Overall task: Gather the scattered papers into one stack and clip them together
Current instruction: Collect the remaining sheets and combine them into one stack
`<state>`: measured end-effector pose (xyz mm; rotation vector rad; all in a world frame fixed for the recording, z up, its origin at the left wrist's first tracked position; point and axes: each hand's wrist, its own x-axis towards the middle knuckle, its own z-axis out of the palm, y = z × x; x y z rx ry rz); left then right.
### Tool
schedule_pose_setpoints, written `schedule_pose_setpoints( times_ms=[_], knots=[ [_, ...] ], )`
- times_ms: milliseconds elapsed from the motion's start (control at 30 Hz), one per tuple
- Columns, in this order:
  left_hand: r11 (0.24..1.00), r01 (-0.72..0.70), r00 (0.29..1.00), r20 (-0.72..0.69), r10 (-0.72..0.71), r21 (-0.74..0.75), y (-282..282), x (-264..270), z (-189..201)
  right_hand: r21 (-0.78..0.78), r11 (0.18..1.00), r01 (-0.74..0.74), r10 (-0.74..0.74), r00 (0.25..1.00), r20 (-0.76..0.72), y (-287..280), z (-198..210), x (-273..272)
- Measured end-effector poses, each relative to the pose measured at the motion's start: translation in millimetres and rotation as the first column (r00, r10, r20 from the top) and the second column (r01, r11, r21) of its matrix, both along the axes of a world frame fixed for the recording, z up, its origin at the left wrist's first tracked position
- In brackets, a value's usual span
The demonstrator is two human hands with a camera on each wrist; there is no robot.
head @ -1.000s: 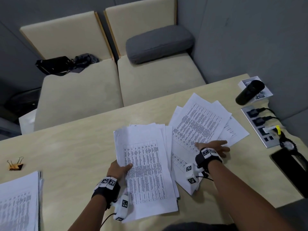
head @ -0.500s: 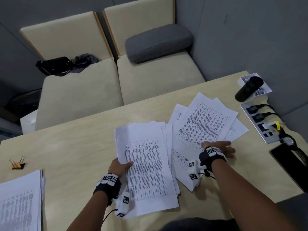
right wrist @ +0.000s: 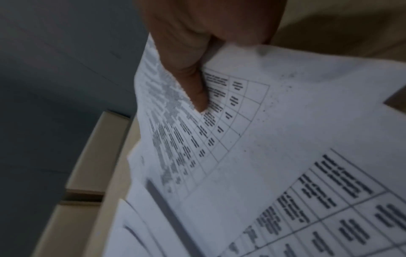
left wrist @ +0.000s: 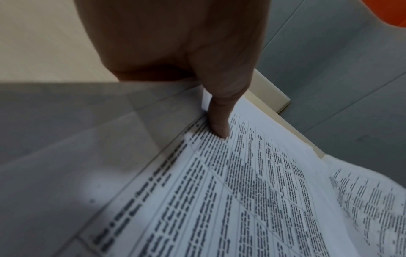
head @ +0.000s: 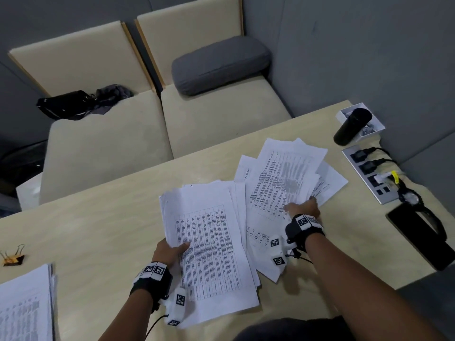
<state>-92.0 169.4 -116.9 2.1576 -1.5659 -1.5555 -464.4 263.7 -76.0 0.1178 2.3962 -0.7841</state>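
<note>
A gathered bundle of printed sheets (head: 209, 244) lies in the middle of the wooden table (head: 98, 232). My left hand (head: 170, 249) grips its left edge, thumb (left wrist: 219, 121) on top of the print. To the right, several loose sheets (head: 285, 178) are fanned out, the top one lifted at its near edge. My right hand (head: 304, 207) pinches those sheets, thumb (right wrist: 193, 90) on the upper page, fingers hidden beneath. A gold binder clip (head: 12, 257) sits at the table's far left.
Another paper stack (head: 24, 308) lies at the near left corner. On the right are a black cylinder (head: 352, 125) on a white tray, a power strip (head: 369, 173) with plugs, a watch (head: 410, 196) and a black phone (head: 418, 235). Cream seats (head: 103, 143) stand behind the table.
My right hand went from lying flat on the fanned sheets to pinching them and lifting their near edge. The left hand keeps its hold on the bundle.
</note>
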Motion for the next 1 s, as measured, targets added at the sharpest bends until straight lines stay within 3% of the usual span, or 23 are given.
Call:
schedule_pose_setpoints(
  times_ms=[133, 200, 300, 400, 500, 567, 633, 700, 800, 933, 1000],
  knots=[
    [1.000, 0.027, 1.000, -0.007, -0.027, -0.014, -0.3, -1.7, 5.1, -0.275, 0.959, -0.063, 0.066, 0.998, 0.000, -6.1, 25.8, -8.7],
    [0.999, 0.034, 0.999, 0.001, -0.034, -0.012, -0.2, -2.7, 10.8, -0.391, 0.900, -0.192, 0.181, 0.981, -0.065, -11.6, 52.1, -15.4],
    [0.999, -0.007, 1.000, -0.025, 0.006, -0.036, -0.6, 0.5, 19.0, -0.499, 0.773, -0.392, 0.356, 0.919, -0.170, -17.4, 102.6, -25.0],
    [0.996, -0.038, 0.998, -0.058, 0.033, -0.085, 0.4, 6.4, 24.8, -0.643, 0.604, -0.472, 0.499, 0.852, -0.157, -19.5, 154.2, -28.6],
    [0.996, -0.039, 0.997, -0.068, 0.033, -0.080, 4.8, 8.1, 33.2, -0.814, 0.437, -0.383, 0.544, 0.833, -0.100, -20.9, 195.2, -25.0],
    [0.997, -0.027, 0.997, -0.080, 0.021, -0.073, 6.6, 7.9, 38.0, -0.872, 0.384, -0.303, 0.540, 0.840, -0.054, -23.3, 202.1, -22.7],
    [0.998, -0.019, 0.997, -0.081, 0.014, -0.063, 7.9, 8.2, 40.2, -0.862, 0.424, -0.277, 0.536, 0.844, -0.008, -26.1, 186.6, -16.0],
    [0.999, -0.039, 0.993, -0.115, 0.035, -0.033, 11.8, 4.3, 43.6, -0.784, 0.539, -0.308, 0.533, 0.845, 0.034, -26.0, 149.1, -3.5],
    [0.988, -0.149, 0.960, -0.231, 0.155, 0.045, 19.5, -8.2, 51.5, -0.573, 0.677, -0.461, 0.590, 0.806, 0.049, -17.2, 83.1, 28.1],
    [0.946, -0.250, 0.845, -0.429, 0.318, 0.207, 36.0, -20.5, 55.7, -0.309, 0.665, -0.680, 0.728, 0.682, 0.065, 5.5, 29.4, 82.9],
    [0.945, -0.236, 0.857, -0.410, 0.312, 0.227, 46.1, -29.4, 61.6, -0.250, 0.642, -0.725, 0.758, 0.648, 0.068, 14.3, 18.7, 105.6]
  ],
)
